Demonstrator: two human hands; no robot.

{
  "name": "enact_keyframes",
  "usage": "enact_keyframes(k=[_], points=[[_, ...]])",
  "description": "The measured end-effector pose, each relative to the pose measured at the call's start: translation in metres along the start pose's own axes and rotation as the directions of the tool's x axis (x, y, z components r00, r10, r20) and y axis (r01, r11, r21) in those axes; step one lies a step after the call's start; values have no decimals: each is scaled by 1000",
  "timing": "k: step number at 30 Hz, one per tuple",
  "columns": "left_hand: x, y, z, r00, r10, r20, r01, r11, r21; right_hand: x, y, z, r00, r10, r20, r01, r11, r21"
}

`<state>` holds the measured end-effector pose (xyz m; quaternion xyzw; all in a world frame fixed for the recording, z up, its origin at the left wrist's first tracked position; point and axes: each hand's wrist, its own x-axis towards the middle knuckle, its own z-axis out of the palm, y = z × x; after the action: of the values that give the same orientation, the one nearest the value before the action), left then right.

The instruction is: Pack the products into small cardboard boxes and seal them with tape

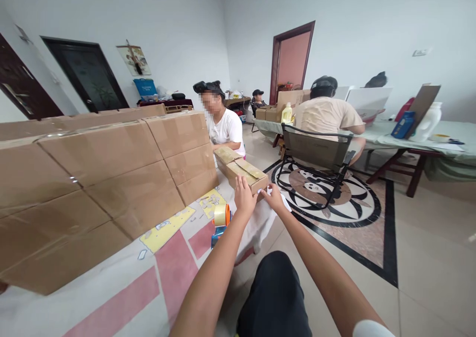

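A small cardboard box [241, 168] with a strip of tape along its top lies at the edge of the cloth-covered table [174, 257]. My left hand [244, 198] rests on the box's near left side, fingers stretched out and thumb toward the right. At the near right corner is my right hand [273, 199], its fingertips drawn together. A tiny white bit shows between the two thumbs, too small to name. Beside my left forearm stands a blue and orange tape dispenser [222, 216] with a roll of tape, partly hidden. Directly behind the box sits another cardboard box [225, 154].
Stacked cardboard boxes [122, 153] fill the table's left side. A co-worker in a white shirt [226, 128] is beyond them. Another person [323, 111] sits on a folding chair [316, 146] at a table with bottles [427, 123]. My knee [277, 292] is below the table edge.
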<state>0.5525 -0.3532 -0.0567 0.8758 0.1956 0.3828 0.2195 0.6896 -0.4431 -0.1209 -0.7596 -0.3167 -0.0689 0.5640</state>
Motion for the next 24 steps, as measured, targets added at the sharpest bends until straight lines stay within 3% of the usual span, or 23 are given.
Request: enact_keyframes(k=[3,5,6,9,12,15,18,21,24], points=[[-45,1,-52,995,95,-3,-95,995,31,-26,-17,-12,998,32,-60,-35,998,-51],[-95,-17,-103,966,252,-65,-243,963,117,-62,-30,-24,1000,7,-16,-8,999,-53],[-123,-32,-132,957,272,-97,-256,955,151,-84,-36,-31,999,-16,29,18,999,-44],[-199,-91,-225,952,285,-115,-234,916,325,-150,-44,-52,981,-57,186,60,998,-11],[-244,-160,-326,982,55,-183,47,859,510,-191,-41,-64,959,-29,282,57,994,-94],[-252,-230,-426,915,-144,-377,352,741,572,-203,-41,-55,948,-68,310,132,973,-192],[-231,-293,-510,816,-295,-496,563,596,572,-202,-52,-35,935,-162,315,245,938,-244],[-198,-341,-568,776,-442,-449,630,515,581,-196,-62,-22,934,-189,303,283,909,-306],[-168,-367,-598,762,-564,-319,623,501,601,-190,-70,-20,937,-203,286,302,881,-364]])
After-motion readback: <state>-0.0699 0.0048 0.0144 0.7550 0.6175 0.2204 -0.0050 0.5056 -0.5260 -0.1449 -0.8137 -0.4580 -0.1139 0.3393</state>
